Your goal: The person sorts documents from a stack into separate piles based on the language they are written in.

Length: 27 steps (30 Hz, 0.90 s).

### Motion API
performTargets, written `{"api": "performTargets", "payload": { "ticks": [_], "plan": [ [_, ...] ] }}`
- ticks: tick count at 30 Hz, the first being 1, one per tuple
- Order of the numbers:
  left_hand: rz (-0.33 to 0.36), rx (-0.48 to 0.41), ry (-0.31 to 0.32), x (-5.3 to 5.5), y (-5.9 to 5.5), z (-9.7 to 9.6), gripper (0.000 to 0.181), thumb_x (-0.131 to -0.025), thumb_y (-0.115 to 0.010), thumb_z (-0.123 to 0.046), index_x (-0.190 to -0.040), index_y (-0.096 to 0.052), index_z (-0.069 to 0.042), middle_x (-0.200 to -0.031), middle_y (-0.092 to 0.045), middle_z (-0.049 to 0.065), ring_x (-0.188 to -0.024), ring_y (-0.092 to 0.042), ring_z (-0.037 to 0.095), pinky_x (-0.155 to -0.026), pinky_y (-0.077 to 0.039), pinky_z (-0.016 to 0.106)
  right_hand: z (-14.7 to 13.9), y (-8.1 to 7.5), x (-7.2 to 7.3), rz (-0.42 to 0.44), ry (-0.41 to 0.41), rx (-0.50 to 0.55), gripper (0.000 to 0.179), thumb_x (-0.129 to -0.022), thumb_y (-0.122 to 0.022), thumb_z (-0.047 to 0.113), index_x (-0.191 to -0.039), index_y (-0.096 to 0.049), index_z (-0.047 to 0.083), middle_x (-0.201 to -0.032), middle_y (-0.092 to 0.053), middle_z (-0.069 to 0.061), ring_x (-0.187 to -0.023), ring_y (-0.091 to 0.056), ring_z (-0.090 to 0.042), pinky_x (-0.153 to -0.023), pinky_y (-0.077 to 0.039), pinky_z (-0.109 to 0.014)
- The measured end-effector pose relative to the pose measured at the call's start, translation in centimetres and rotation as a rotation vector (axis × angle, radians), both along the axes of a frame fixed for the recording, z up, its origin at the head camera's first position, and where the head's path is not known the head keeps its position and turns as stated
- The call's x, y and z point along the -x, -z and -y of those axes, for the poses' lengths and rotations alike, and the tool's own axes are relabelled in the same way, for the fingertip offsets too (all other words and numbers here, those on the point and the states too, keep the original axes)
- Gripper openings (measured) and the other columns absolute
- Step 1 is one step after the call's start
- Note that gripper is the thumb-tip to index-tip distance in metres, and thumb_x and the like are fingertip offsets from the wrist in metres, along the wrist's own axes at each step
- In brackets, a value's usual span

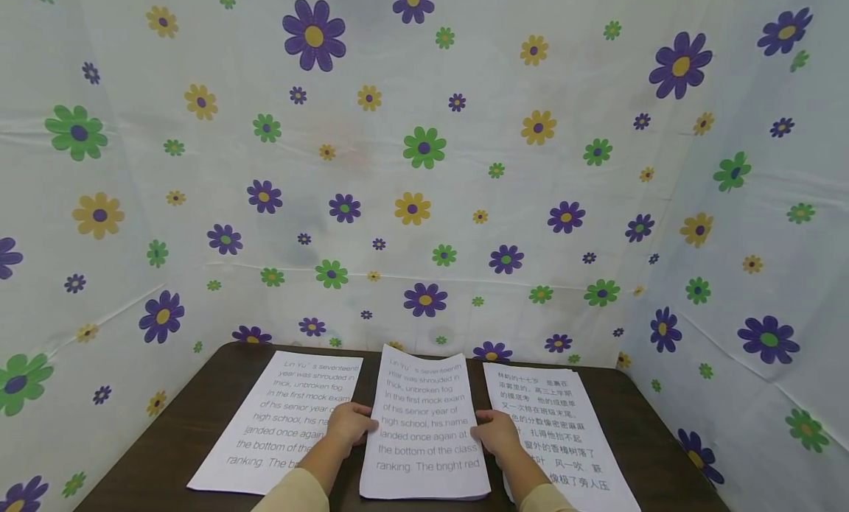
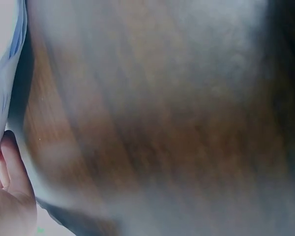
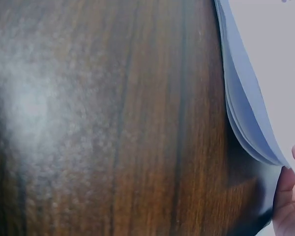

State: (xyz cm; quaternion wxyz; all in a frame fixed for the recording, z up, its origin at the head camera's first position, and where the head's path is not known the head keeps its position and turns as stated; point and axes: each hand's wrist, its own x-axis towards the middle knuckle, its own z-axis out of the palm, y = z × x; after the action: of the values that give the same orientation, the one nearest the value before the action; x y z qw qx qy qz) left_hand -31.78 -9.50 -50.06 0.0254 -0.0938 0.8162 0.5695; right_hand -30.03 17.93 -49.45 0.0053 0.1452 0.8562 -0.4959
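Observation:
Between my two hands is a small stack of printed paper sheets (image 1: 424,431) with large English text, its top edge bowed. My left hand (image 1: 351,426) pinches the stack's left edge and overlaps the left-hand pile in the head view. On the opposite edge, my right hand (image 1: 497,432) pinches the sheets between thumb and fingers. In the right wrist view several sheet layers (image 3: 250,128) fan apart above the fingers (image 3: 287,189). The left wrist view shows the paper edge (image 2: 10,73) meeting the fingertips.
To the left lies a pile of sheets with the same English text (image 1: 265,438). A pile with Chinese text (image 1: 564,423) lies to the right. All are over a dark brown wooden table (image 1: 159,453). Flower-printed white cloth (image 1: 371,239) encloses the back and sides.

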Motion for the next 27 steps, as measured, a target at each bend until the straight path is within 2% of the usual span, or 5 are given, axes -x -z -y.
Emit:
{"api": "performTargets", "payload": {
  "ticks": [7, 17, 23, 27],
  "plan": [
    [-0.004, 0.023, -0.002, 0.34, 0.06, 0.29, 0.019, -0.081, -0.070, 0.000, -0.098, -0.069, 0.007, -0.092, -0.066, 0.016, -0.078, -0.065, 0.020, -0.070, -0.060, 0.035, -0.04, 0.28, 0.08, -0.001, 0.018, 0.037, 0.041, -0.081, -0.066, 0.002, -0.121, -0.062, -0.006, -0.111, -0.064, -0.023, -0.087, -0.065, -0.023, -0.074, -0.058, -0.037],
    [-0.045, 0.042, -0.031, 0.24, -0.21, 0.31, 0.019, -0.081, -0.072, -0.007, -0.096, -0.073, 0.004, -0.095, -0.066, 0.017, -0.080, -0.064, 0.021, -0.068, -0.058, 0.033, 0.08, 0.36, 0.07, 0.007, 0.052, 0.039, 0.040, -0.082, -0.066, 0.002, -0.121, -0.062, -0.005, -0.113, -0.063, -0.024, -0.091, -0.065, -0.026, -0.078, -0.058, -0.041],
    [-0.073, 0.008, -0.038, 0.29, -0.10, 0.27, 0.020, -0.082, -0.071, -0.007, -0.097, -0.072, 0.005, -0.100, -0.064, 0.019, -0.083, -0.065, 0.023, -0.076, -0.059, 0.039, 0.19, 0.11, -0.06, -0.006, 0.073, 0.053, 0.039, -0.081, -0.067, 0.002, -0.119, -0.064, -0.005, -0.114, -0.062, -0.025, -0.092, -0.065, -0.027, -0.078, -0.057, -0.041],
    [-0.086, -0.035, -0.015, 0.32, -0.14, 0.24, 0.021, -0.085, -0.068, -0.007, -0.101, -0.070, 0.006, -0.093, -0.067, 0.015, -0.079, -0.063, 0.020, -0.071, -0.057, 0.036, 0.21, -0.06, -0.13, -0.025, 0.086, 0.062, 0.039, -0.080, -0.067, 0.002, -0.119, -0.064, -0.005, -0.111, -0.064, -0.024, -0.092, -0.064, -0.029, -0.080, -0.056, -0.042]
  ]
}}
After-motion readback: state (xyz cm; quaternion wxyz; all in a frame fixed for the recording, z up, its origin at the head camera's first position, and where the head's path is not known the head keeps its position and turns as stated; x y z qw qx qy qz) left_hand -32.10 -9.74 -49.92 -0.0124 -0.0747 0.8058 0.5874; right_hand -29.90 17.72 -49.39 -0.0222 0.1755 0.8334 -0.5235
